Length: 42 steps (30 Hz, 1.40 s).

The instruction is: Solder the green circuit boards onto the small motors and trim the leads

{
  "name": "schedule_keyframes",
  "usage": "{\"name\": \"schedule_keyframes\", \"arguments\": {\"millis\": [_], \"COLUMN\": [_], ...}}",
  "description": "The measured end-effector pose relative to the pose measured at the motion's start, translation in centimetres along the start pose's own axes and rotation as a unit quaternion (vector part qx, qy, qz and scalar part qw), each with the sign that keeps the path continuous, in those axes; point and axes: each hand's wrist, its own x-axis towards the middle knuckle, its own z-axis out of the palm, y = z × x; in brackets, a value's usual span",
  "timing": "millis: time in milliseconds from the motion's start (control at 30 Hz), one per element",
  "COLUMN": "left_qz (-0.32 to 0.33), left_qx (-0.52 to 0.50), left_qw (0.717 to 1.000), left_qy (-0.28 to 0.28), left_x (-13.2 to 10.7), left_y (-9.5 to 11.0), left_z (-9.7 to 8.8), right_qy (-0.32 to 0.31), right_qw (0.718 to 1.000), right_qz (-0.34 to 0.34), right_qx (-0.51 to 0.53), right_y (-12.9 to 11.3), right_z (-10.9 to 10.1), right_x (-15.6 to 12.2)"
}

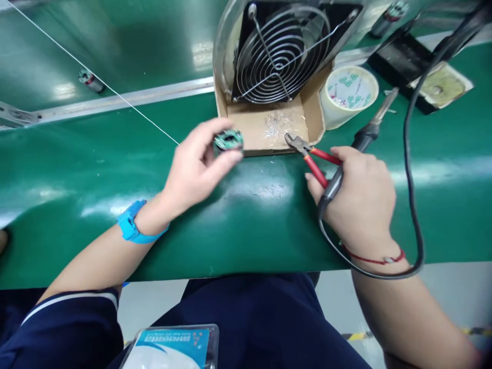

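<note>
My left hand [196, 166] pinches a small round part with a green circuit board [228, 141] above the green bench mat [115, 169]. A blue strap is on that wrist. My right hand [361, 197] is closed around red-handled cutters [309, 154] and a black-handled soldering iron [365, 134] together. The cutter jaws point left at the cardboard tray [277, 128], close to the round part. The iron's tip points up and right toward the tape roll [348, 95].
A wire-guarded fan [282, 51] stands behind the cardboard tray, which holds cut wire bits. A black iron stand with a sponge [430, 77] sits at the far right. The iron's black cable [413, 179] loops round my right wrist. Small motors lie on the conveyor behind.
</note>
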Motion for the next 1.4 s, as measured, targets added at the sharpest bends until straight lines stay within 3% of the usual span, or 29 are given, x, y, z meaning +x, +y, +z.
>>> {"name": "schedule_keyframes", "arguments": {"millis": [67,167,300,400,500,567,633,700,767,867,933,1000,1067,1233,1400], "left_qz": [-0.031,-0.08,-0.171,-0.231,-0.253,-0.249,-0.275,-0.349,-0.387,-0.407,-0.395,-0.366,-0.325,-0.197,-0.093], "left_qx": [0.004,0.018,0.134,0.193,0.202,0.2,0.218,0.259,0.262,0.253,0.252,0.252,0.244,0.185,0.131], "left_qw": [0.998,0.989,0.965,0.944,0.94,0.938,0.915,0.863,0.843,0.847,0.858,0.875,0.9,0.963,0.965], "left_qy": [0.062,0.121,0.148,0.132,0.11,0.136,0.198,0.256,0.264,0.232,0.212,0.193,0.159,-0.018,-0.208], "left_x": [2.5,6.9,11.7,13.5,14.0,13.8,13.1,11.9,10.4,8.8,8.4,8.4,8.3,5.4,1.4], "left_y": [-2.3,-6.7,-11.8,-13.6,-14.8,-15.9,-17.4,-19.0,-20.3,-21.3,-21.2,-20.4,-19.0,-12.6,-5.7], "left_z": [-1.1,-2.3,-2.8,-2.9,-4.0,-5.9,-8.9,-12.4,-15.8,-19.3,-20.1,-19.4,-17.5,-9.8,-4.8], "right_qy": [-0.015,0.016,0.108,0.129,0.144,0.152,0.159,0.161,0.161,0.15,0.151,0.157,0.166,0.186,0.197], "right_qw": [0.999,0.995,0.982,0.976,0.974,0.974,0.973,0.97,0.968,0.969,0.97,0.97,0.968,0.963,0.96], "right_qz": [-0.013,-0.05,-0.06,-0.047,-0.047,-0.058,-0.066,-0.074,-0.079,-0.08,-0.075,-0.071,-0.072,-0.081,-0.082], "right_qx": [0.034,0.084,0.142,0.17,0.166,0.159,0.157,0.165,0.176,0.179,0.177,0.174,0.173,0.177,0.183], "right_y": [-0.1,0.1,1.3,2.5,3.1,3.0,2.7,2.3,2.0,1.8,1.8,1.8,1.8,1.5,1.4], "right_z": [0.2,0.6,1.5,2.5,3.0,3.2,3.2,3.2,3.2,3.2,3.2,3.3,3.3,3.0,1.6], "right_x": [0.8,1.4,1.6,1.5,1.4,1.5,1.6,1.9,2.0,2.1,2.1,2.1,2.2,2.2,1.2]}}
